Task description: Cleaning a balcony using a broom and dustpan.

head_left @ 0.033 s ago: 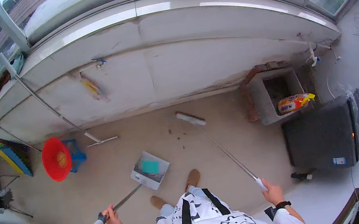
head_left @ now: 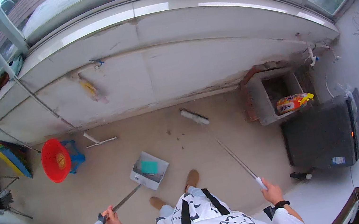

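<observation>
My left hand [head_left: 110,216] is closed around the long handle of a grey dustpan [head_left: 159,179]. The pan rests on the floor in front of my feet, with a green rectangle and some dark dirt in it. My right hand [head_left: 272,191] grips the white end of a broom's metal pole. At the far end of that pole, the white broom head [head_left: 194,116] is down on the floor near the wall. Several small dark bits of debris [head_left: 177,138] lie between the broom head and the dustpan.
On the left are a red basin [head_left: 55,170], a blue stool [head_left: 74,157], a yellow-and-blue folded item [head_left: 14,158] and a leaning squeegee pole [head_left: 46,103]. To the right stand a concrete sink [head_left: 272,117] holding an orange bag [head_left: 290,102], and a dark grey appliance [head_left: 318,135].
The broom head has shifted slightly to the right along the floor. Both hands keep their grips, and the dustpan stays in the same place on the floor.
</observation>
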A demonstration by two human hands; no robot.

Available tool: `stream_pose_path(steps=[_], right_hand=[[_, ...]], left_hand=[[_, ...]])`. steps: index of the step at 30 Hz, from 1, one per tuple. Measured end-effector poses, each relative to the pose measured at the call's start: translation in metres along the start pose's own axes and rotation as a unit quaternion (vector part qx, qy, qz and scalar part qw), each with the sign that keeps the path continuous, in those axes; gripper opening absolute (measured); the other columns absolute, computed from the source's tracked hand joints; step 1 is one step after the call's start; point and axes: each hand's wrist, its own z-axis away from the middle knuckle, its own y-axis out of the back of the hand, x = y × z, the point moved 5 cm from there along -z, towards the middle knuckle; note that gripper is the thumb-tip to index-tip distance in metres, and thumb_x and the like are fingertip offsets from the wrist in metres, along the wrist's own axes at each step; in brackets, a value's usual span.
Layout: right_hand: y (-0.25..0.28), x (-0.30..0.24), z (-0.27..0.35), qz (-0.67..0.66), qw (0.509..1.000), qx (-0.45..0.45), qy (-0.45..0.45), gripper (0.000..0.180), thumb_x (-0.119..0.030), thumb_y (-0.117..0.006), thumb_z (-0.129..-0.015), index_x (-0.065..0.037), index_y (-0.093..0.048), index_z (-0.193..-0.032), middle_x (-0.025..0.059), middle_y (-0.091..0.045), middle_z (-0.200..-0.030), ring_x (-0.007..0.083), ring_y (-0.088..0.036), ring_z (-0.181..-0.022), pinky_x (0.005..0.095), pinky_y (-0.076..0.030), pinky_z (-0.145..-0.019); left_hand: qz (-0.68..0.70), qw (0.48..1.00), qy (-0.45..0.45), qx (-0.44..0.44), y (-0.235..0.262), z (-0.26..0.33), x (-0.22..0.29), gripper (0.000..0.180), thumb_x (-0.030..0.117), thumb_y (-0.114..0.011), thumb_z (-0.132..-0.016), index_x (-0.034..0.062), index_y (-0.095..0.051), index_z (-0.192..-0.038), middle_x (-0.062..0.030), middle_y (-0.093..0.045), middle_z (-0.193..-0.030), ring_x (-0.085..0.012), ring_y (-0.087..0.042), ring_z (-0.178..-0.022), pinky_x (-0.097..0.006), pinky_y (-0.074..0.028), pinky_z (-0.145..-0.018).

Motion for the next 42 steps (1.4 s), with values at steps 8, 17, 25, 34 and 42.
stream_pose_path(steps=[8,17,25,34,42], right_hand=[[0.017,0.002,-0.107,-0.060,0.989,0.022,-0.131,0.049,-0.020,-0.053,-0.074,-0.013,-0.044,-0.121,0.0215,-0.057,-0.099,0.0374,-0.053,-0.093,0.0445,-0.043,-0.080],[-0.015,-0.062,-0.149,0.031,0.999,-0.001,-0.013,0.041,-0.016,-0.049,-0.075,-0.008,-0.045,-0.115,0.0218,-0.060,-0.087,0.0370,-0.058,-0.082,0.0450,-0.046,-0.072],[-0.032,-0.099,-0.065,0.037,0.995,-0.072,0.058,0.046,-0.010,-0.044,-0.076,-0.010,-0.040,-0.121,0.0222,-0.059,-0.086,0.0374,-0.058,-0.079,0.0456,-0.045,-0.071],[0.034,-0.103,-0.020,0.112,0.985,-0.048,0.126,0.047,-0.021,-0.050,-0.076,-0.019,-0.043,-0.122,0.0206,-0.059,-0.078,0.0338,-0.058,-0.072,0.0458,-0.046,-0.063],[0.000,-0.206,-0.133,0.114,0.976,-0.038,0.181,0.048,-0.014,-0.045,-0.076,-0.019,-0.039,-0.123,0.0186,-0.060,-0.081,0.0352,-0.058,-0.075,0.0463,-0.046,-0.065]], left_hand=[[-0.022,1.000,0.000,0.021,-0.001,0.012,0.014,0.009,0.021,-0.056,-0.082,0.0149,-0.049,-0.082,-0.0014,-0.057,-0.097,-0.0112,-0.049,-0.095,-0.028,-0.036,-0.075],[-0.019,1.000,-0.019,0.004,-0.006,0.004,0.013,0.010,0.020,-0.055,-0.082,0.0153,-0.046,-0.083,-0.0023,-0.057,-0.098,-0.0111,-0.050,-0.095,-0.029,-0.035,-0.075],[-0.035,0.999,-0.034,0.003,-0.002,-0.018,-0.003,0.011,0.019,-0.057,-0.081,0.0147,-0.047,-0.081,-0.0008,-0.058,-0.094,-0.0094,-0.049,-0.086,-0.027,-0.035,-0.069],[-0.011,0.999,-0.040,0.006,0.008,-0.011,-0.004,0.011,0.019,-0.058,-0.081,0.0106,-0.052,-0.077,-0.0030,-0.059,-0.089,-0.0086,-0.050,-0.077,-0.023,-0.037,-0.063],[0.004,0.999,-0.039,0.010,0.015,-0.009,-0.012,0.012,0.021,-0.058,-0.080,0.0112,-0.052,-0.078,-0.0007,-0.057,-0.086,-0.0091,-0.049,-0.080,-0.024,-0.038,-0.067]])
